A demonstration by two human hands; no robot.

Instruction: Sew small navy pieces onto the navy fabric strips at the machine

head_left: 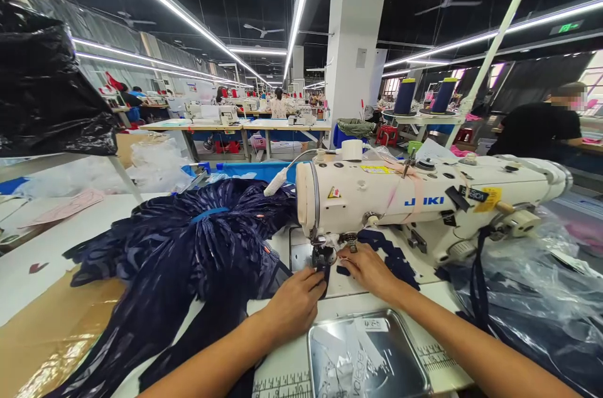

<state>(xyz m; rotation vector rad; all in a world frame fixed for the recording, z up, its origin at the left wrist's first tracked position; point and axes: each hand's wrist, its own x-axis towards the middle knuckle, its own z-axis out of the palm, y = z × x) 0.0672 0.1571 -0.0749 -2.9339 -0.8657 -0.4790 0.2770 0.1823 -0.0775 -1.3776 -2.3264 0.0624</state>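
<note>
Item: small strip of dark navy fabric (pixel 326 274), lying flat on the white desk (pixel 56 241) directly under the presser foot (pixel 323 255) of the cream-coloured JUKI industrial sewing machine (pixel 424 197), at the needle end of the head. Left hand (pixel 294 304): fingers closed together, tips pinching and pressing the near edge of the strip just left of the foot. Right hand (pixel 370 269): fingers extended and close together, laid flat on the desk, tips touching the cloth just right of the foot; whether it grips anything cannot be told. Handling note, as a judgement: the seam runs true if both hands keep the strip taut and square to the foot, feed evenly, and hold fingertips beside the needle line, never in front of it; a thin slippery weave of this kind tends to creep sideways. Adjacent: large bundle of pleated navy striped cloth (pixel 188 253) heaped left of the machine, its near end touching the left forearm; further navy cut pieces (pixel 396 257) behind the right hand; shallow rectangular metal tray (pixel 316 348) at the desk's near edge, between the forearms, holding paper scraps; clear plastic sheeting (pixel 541 285) over dark cloth at right; two navy thread cones (pixel 405 95) behind; a seated person in a black shirt (pixel 537 128) well apart at far right.
</note>
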